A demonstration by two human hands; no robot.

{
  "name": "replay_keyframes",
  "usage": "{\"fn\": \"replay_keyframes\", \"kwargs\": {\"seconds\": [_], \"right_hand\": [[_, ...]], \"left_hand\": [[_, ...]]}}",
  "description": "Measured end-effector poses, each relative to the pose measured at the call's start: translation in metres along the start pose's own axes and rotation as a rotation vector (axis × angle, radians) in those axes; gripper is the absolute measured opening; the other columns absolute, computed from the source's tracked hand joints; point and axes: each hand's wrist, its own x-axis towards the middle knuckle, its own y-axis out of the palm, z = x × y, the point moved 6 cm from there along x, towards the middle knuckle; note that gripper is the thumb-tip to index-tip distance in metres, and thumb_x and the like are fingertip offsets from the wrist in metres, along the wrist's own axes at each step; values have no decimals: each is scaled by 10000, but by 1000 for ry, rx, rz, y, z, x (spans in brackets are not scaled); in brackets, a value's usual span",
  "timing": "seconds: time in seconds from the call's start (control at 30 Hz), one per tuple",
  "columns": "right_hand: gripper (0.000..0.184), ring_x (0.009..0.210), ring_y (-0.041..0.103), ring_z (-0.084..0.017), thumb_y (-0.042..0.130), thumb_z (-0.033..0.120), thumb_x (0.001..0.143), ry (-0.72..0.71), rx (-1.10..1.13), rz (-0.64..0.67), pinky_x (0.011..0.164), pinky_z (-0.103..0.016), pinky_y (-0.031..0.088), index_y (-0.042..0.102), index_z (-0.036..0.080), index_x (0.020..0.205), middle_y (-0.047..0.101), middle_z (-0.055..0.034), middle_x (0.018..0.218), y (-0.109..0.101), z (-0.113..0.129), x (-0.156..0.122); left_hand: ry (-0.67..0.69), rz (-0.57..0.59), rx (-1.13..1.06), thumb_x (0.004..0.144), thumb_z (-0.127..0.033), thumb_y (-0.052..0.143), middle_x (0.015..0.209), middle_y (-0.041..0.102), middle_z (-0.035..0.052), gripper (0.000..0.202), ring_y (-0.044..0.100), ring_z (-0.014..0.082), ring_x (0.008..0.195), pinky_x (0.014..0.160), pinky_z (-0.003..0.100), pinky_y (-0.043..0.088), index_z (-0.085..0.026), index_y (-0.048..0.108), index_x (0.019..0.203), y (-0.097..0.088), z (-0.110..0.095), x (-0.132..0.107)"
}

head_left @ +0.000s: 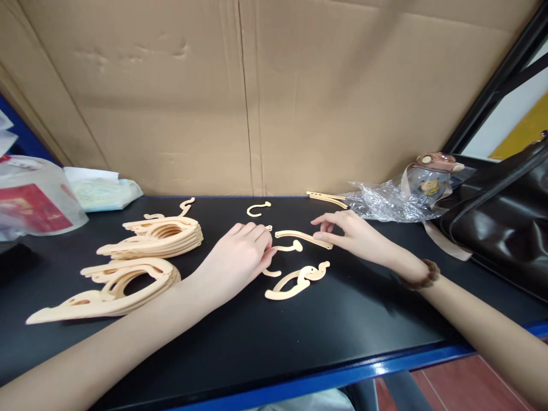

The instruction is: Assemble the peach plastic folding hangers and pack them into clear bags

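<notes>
Head view: we see two stacks of pale hanger parts, a rear stack (188, 235) and a front stack (169, 279), left of the work, with clear plastic (385, 202) and a dark bag (505, 211) to the right and a cardboard panel (171, 114) behind the tabletop (240, 354). Our left hand (246, 248) is closed on a hooked piece (289, 248), hiding its middle, while our right hand (345, 231), thumb and forefinger apart, touches a slim curved piece (297, 234) on the tabletop, beyond a folded hanger (285, 294).
</notes>
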Motion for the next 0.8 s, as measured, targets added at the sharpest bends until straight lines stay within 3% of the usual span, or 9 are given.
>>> {"fn": "replay_keyframes", "kwargs": {"seconds": [0.13, 0.33, 0.43, 0.57, 0.63, 0.7, 0.8], "right_hand": [[351, 858, 601, -167, 478, 420, 930, -100, 169, -28, 805, -302, 435, 623, 203, 1163, 671, -37, 932, 0, 23, -3], [274, 720, 592, -138, 622, 398, 840, -68, 460, 235, 682, -258, 449, 710, 195, 1001, 675, -9, 779, 21, 41, -9], [230, 683, 588, -123, 666, 364, 805, 2, 566, 282, 655, -250, 448, 717, 190, 945, 675, -2, 754, 23, 33, -7], [251, 700, 575, -118, 667, 358, 796, 131, 745, 91, 677, -259, 447, 684, 195, 986, 655, 1, 770, 10, 8, 0], [285, 726, 562, -118, 640, 354, 814, 189, 784, -38, 706, -264, 443, 660, 202, 1055, 647, -3, 795, 2, -4, 2], [330, 732, 547, -117, 635, 336, 812, 254, 798, -118, 707, -261, 439, 632, 202, 1113, 647, -9, 827, -1, -14, 1], [408, 720, 539, -113, 651, 310, 781, 366, 830, -164, 687, -257, 447, 599, 196, 1169, 646, -16, 866, 2, -23, -2]], "left_hand": [[-151, 28, -247, 959, -257, 412, 750, 570, 2, 166, 531, 154, 636, 608, 275, 417, -175, 515, 858, -6, -1, -1], [-177, 128, -440, 961, -273, 416, 796, 573, 3, 146, 547, 157, 702, 567, 240, 404, -193, 504, 878, -3, -19, -2], [-224, 78, -476, 974, -296, 376, 794, 579, -8, 190, 560, 153, 711, 604, 247, 418, -201, 512, 882, -8, -11, -1], [-450, -58, -284, 979, -312, 336, 812, 609, 1, 229, 591, 175, 753, 669, 287, 432, -206, 537, 947, -19, 27, -3], [-487, -69, -178, 960, -316, 391, 891, 630, 23, 201, 604, 207, 858, 687, 297, 438, -203, 553, 999, -18, 40, -4], [-483, -20, -135, 941, -347, 440, 964, 639, 37, 216, 604, 229, 940, 682, 296, 444, -198, 569, 1029, -8, 46, -4], [-514, 119, -122, 923, -384, 469, 983, 641, 38, 262, 626, 232, 889, 593, 282, 426, -195, 572, 1073, 12, 45, -6]]}}
